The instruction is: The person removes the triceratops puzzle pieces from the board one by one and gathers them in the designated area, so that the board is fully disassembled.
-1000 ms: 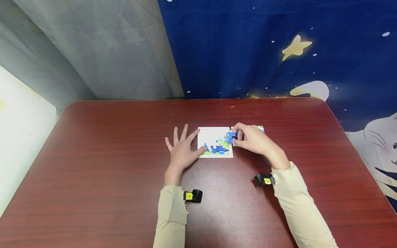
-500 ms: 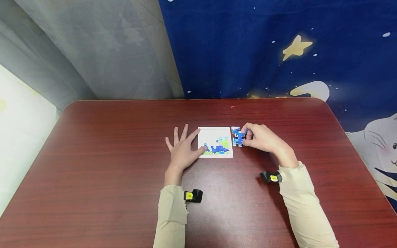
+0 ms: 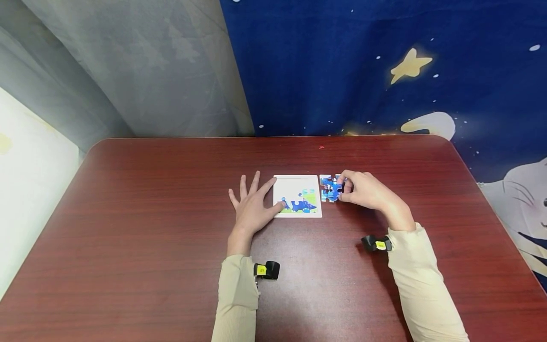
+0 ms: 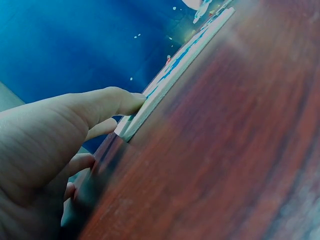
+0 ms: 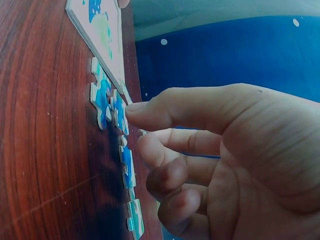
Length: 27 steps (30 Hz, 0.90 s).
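A white puzzle board [image 3: 295, 184] lies flat, a partly filled picture of blue and green pieces along its bottom and right. My left hand [image 3: 252, 209] spreads its fingers at the board's left side, with thumb [image 4: 131, 101] pressing on its edge. My right hand [image 3: 365, 192] is just right of the board, thumb and index finger pinching a blue puzzle piece [image 5: 120, 114] low among loose pieces. Another blue loose piece [image 5: 101, 100] lies beside it, nearer the board. The hand partly hides the pieces under it in the head view.
More loose pieces [image 5: 128, 167] lie in a row below the right fingers, including a greenish one [image 5: 135, 220]. All rest on a reddish-brown table [image 3: 149, 228]. A small red mark [image 3: 321, 147] shows near the back edge; a blue curtain [image 3: 325, 66] hangs behind.
My right hand has moved right from the board's right edge with the blue puzzle piece, bringing it over the loose pieces. My left hand has stayed in place.
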### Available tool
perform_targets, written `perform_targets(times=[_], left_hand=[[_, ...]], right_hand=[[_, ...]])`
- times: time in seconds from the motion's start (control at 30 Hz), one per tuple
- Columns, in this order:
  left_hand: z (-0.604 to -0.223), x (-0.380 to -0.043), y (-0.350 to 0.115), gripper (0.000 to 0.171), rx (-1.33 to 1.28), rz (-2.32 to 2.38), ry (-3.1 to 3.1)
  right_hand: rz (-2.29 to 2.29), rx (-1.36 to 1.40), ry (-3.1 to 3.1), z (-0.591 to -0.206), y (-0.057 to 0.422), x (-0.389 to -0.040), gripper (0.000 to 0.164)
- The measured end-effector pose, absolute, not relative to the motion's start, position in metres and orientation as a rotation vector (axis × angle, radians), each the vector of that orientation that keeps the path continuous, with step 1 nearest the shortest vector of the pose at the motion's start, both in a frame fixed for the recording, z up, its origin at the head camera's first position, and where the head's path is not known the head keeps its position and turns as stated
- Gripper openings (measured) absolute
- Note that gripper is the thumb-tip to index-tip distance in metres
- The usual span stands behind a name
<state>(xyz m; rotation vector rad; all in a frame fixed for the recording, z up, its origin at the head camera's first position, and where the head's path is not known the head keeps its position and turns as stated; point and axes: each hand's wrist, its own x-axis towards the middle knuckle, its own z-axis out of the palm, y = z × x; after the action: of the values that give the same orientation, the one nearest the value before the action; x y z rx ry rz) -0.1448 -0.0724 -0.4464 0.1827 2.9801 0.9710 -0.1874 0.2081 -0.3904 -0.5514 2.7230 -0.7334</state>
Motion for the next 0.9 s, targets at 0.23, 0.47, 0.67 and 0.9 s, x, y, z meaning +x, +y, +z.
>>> perform_targets(times=[0.23,0.47,0.67,0.9], left_hand=[[-0.4466,-0.1449,-0.0718,0.067,0.183,0.966,2.984],[-0.4471,-0.1449,-0.0717,0.067,0.176,0.958,2.982],[-0.4465,-0.1451,-0.0716,0.067,0.171,0.959,2.985],[-0.4470,-0.1458,-0.0712,0.067,0.173,0.948,2.995]], right_hand=[[-0.723,-0.538,2.705,-0.3905,0.2088,-0.1870,0.026],[-0.741,-0.526,2.691,-0.3913,0.2090,-0.1866,0.025],[-0.728,-0.531,2.701,-0.3905,0.2092,-0.1864,0.026],[-0.709,-0.532,2.717,-0.3912,0.2108,-0.1863,0.026]])
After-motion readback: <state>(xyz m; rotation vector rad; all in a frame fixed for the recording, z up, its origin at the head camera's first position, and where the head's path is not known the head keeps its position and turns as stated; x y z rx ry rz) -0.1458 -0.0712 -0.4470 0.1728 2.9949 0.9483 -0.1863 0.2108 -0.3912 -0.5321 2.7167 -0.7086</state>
